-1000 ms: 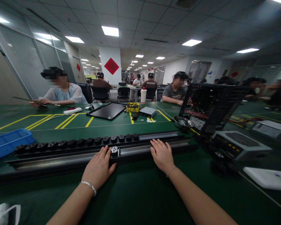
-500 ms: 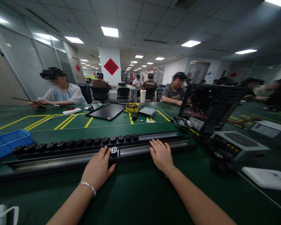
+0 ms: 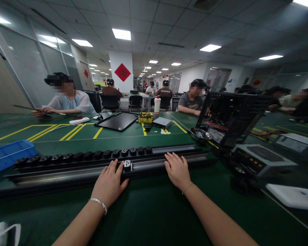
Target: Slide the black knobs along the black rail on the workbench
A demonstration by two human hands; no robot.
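Note:
A long metal rail with black edges [image 3: 154, 166] lies across the table in front of me. In its channel sits a small black block with a pale, shiny face [image 3: 127, 165]. My left hand [image 3: 109, 182] rests on the rail with its fingers stretched out, the fingertips against the left side of that block. Farther right, my right hand [image 3: 178, 169] lies flat on the same rail, fingers extended and holding nothing. Just behind runs a second rail [image 3: 173, 149], whose left part carries a row of several black socket-like modules [image 3: 88, 155].
A blue bin [image 3: 12, 153] stands at the left. To the right are an open computer case [image 3: 231, 116], a metal bowl [image 3: 200, 134], a power supply [image 3: 263, 159] and a white device [image 3: 292, 195]. A black panel [image 3: 118, 121] lies beyond the rails. Co-workers sit across the table.
My left hand and the small block have shifted slightly to the right along the rail. My right hand stays at nearly the same spot.

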